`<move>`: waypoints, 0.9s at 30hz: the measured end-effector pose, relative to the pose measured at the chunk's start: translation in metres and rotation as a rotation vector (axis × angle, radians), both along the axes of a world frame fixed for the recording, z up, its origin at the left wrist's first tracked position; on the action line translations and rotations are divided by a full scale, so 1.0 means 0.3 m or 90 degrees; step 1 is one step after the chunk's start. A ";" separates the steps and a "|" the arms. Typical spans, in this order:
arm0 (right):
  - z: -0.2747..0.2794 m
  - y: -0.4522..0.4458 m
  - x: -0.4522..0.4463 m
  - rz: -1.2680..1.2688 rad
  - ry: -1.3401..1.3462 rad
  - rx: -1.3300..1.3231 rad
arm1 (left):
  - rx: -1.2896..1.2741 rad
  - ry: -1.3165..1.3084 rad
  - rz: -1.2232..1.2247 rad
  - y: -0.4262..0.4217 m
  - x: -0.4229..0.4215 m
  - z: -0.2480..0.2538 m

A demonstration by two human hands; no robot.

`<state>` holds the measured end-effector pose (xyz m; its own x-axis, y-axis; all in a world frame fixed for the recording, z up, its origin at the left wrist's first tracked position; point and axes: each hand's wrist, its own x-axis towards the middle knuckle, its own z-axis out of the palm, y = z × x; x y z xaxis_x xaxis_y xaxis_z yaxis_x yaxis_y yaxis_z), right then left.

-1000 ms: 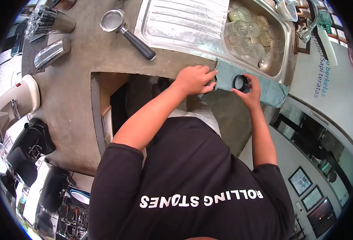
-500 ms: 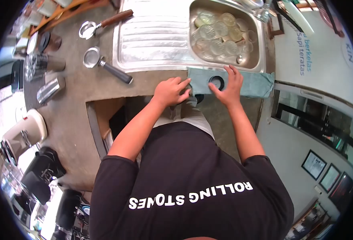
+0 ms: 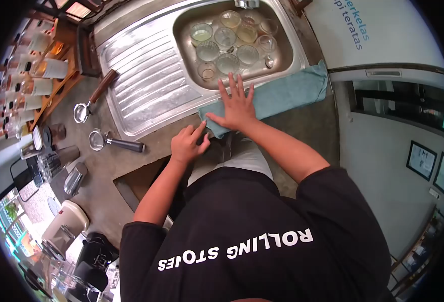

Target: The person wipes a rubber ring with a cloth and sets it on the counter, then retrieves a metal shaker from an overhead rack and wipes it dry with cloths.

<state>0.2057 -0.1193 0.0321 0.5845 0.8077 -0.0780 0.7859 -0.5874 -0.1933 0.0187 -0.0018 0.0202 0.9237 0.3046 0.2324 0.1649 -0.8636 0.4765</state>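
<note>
A folded teal cloth [image 3: 287, 93] lies along the counter's front edge, below the sink. My right hand [image 3: 238, 108] is spread flat over the cloth's left part, fingers pointing toward the sink. Just left of it is my left hand [image 3: 186, 143], its index finger stretched to the cloth's left corner, thumb apart and the other fingers bent. I see nothing held in either hand. The black round lid-like piece from before does not show now.
The steel sink [image 3: 181, 48] holds several glass cups [image 3: 227, 63], with a ridged drainboard [image 3: 136, 65] on its left. Two portafilters, one wooden-handled [image 3: 101, 88] and one black-handled [image 3: 126, 145], lie on the counter. A metal pitcher [image 3: 75, 178] stands farther left.
My right hand has moved left along the cloth and flattened. The black round piece has gone from sight. The view has turned and shifted, showing more of the bottle shelf.
</note>
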 end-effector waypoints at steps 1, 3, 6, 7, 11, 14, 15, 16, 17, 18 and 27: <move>-0.003 -0.002 0.004 -0.001 -0.005 -0.007 | 0.001 -0.002 -0.006 0.000 0.007 -0.003; -0.008 -0.003 -0.001 0.003 -0.012 -0.017 | 0.007 -0.005 -0.012 -0.001 0.003 0.003; -0.001 -0.014 -0.001 -0.010 0.002 0.053 | 0.021 -0.001 -0.015 -0.004 -0.002 0.001; -0.003 -0.018 -0.005 -0.012 0.016 0.087 | 0.025 0.003 -0.014 -0.007 -0.007 0.003; -0.073 -0.053 0.030 -0.051 0.101 0.341 | 0.058 0.009 0.001 -0.020 -0.023 -0.001; -0.118 -0.079 0.115 -0.091 0.226 0.559 | 0.053 0.007 0.008 -0.023 -0.011 0.005; -0.106 -0.088 0.137 -0.115 0.309 0.607 | 0.047 0.013 0.008 -0.025 -0.013 0.007; -0.097 -0.095 0.157 -0.140 0.395 0.654 | 0.042 0.020 0.007 -0.024 -0.013 0.007; -0.090 -0.109 0.171 -0.122 0.362 0.625 | 0.047 0.019 0.008 -0.023 -0.011 0.003; -0.062 -0.131 0.174 -0.106 0.329 0.596 | 0.050 0.021 0.007 -0.024 -0.012 -0.003; 0.015 -0.287 0.171 0.130 0.199 0.321 | -0.082 0.120 0.108 -0.061 -0.028 0.071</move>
<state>0.2571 -0.2054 0.0368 0.4260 0.8825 0.1992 0.7342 -0.2086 -0.6461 0.0102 -0.0201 0.0416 0.8803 0.4743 0.0114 0.3978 -0.7509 0.5272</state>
